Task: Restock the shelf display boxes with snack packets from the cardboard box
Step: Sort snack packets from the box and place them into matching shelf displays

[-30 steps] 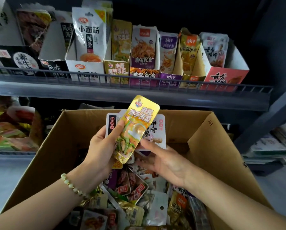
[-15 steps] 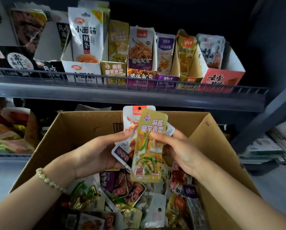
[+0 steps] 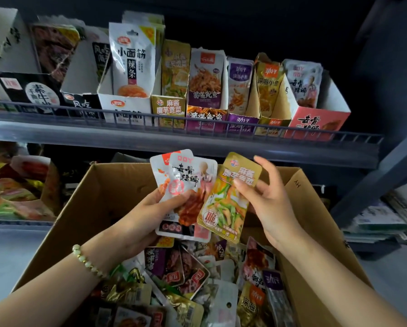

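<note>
Left hand [image 3: 148, 218] grips a small fan of white packets [image 3: 188, 178], thumb laid across their fronts and fingers curled behind. Right hand [image 3: 270, 204] pinches a gold packet [image 3: 230, 199] near its top, thumb on the front, the other fingers loosely spread behind it. Both are held above the open cardboard box [image 3: 96, 199], which is heaped with loose packets [image 3: 197, 279] and stands below the shelf [image 3: 197, 147] of display boxes [image 3: 169, 109]. Half a second ago the gold packet lay over the white ones with both hands on the stack; it now sits to their right in the right hand alone, its left edge just meeting them. How many packets the left hand holds cannot be counted, as the rear ones are covered. The leftmost display boxes are cut off at the frame edge, and the goods on the lower left shelf are too blurred to identify.
</note>
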Demonstrator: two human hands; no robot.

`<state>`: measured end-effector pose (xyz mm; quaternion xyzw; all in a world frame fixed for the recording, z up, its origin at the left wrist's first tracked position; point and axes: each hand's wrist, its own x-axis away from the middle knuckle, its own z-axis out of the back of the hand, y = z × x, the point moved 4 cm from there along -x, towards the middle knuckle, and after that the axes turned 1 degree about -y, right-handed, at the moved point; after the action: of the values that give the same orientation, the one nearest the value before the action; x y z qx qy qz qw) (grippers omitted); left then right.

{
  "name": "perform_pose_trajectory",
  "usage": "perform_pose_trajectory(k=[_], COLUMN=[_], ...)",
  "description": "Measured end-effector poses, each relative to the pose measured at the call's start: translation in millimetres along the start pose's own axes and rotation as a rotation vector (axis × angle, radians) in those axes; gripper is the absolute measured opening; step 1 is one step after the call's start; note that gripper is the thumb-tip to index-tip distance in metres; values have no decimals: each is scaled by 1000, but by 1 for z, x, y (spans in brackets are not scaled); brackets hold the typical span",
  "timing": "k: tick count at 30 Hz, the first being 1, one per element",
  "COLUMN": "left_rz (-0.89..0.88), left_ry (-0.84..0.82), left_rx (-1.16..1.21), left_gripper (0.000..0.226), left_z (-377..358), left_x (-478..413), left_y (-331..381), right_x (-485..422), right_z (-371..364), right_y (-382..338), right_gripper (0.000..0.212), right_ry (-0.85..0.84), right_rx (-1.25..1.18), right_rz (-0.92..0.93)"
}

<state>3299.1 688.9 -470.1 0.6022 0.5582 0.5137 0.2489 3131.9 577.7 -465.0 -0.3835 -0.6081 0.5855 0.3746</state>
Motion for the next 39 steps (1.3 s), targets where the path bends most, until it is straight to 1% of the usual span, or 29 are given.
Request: perform_pose_trajectory(k=[3, 5, 7, 9, 11, 14, 17, 19, 22, 25, 27, 29, 30, 33, 34, 37, 39], left_rz=[21, 19, 13, -6, -32, -65, -90, -101, -135, -188, -228, -271, -292, -352, -372, -424, -442], left_ry=[-58, -113, -137, -134, -129, -107, -23, 40, 102, 133, 140, 179, 199, 216, 220, 234, 235], left_rx=[-56, -100, -121, -131, -140, -122, -39, 14, 79, 97, 93, 82, 74, 47, 47, 46, 36], left_gripper=[38, 40, 45, 45, 45, 46, 46, 46, 38, 38, 32, 26, 26, 45, 44, 29, 26], left_z=[-7, -10, -11, -9, -8, -4, 6, 13, 23, 29, 30, 35, 39, 49, 52, 62, 69], left_x=[4, 5, 4, 2, 0, -2, -2, -1, 2, 5, 7, 7, 6, 3, 2, -1, -5], left_y=[-5, -7, -7, -5, -3, 0, 5, 9, 23, 48, 70, 94, 106, 141, 151, 178, 190], right_x=[2, 3, 2, -1, -3, -4, -4, -8, -22, -44, -60, -78, -87, -116, -128, -162, -183], right_z=[-2, -4, -5, -5, -8, -8, -6, -5, -1, 2, 1, -3, -7, -27, -35, -63, -84], right_y=[-3, 0, 5, 10, 9, 2, -15, -30, -59, -90, -110, -130, -141, -173, -181, -196, -200], right_gripper=[57, 56, 60, 64, 57, 48, 48, 46, 38, 42, 48, 47, 43, 38, 37, 41, 42], right_ry=[2, 5, 5, -35, -87, -160, -219, -220, -159, -93, -60, -39, -38, -34, -24, 3, -2], right_rx=[69, 122, 69, -82, -200, -218, -99, -15, 29, 20, 48, 73, 83, 154, 192, 337, 476], right_rz=[94, 85, -17, -167, -259, -283, -219, -160, -65, 13, 63, 114, 141, 226, 251, 320, 376])
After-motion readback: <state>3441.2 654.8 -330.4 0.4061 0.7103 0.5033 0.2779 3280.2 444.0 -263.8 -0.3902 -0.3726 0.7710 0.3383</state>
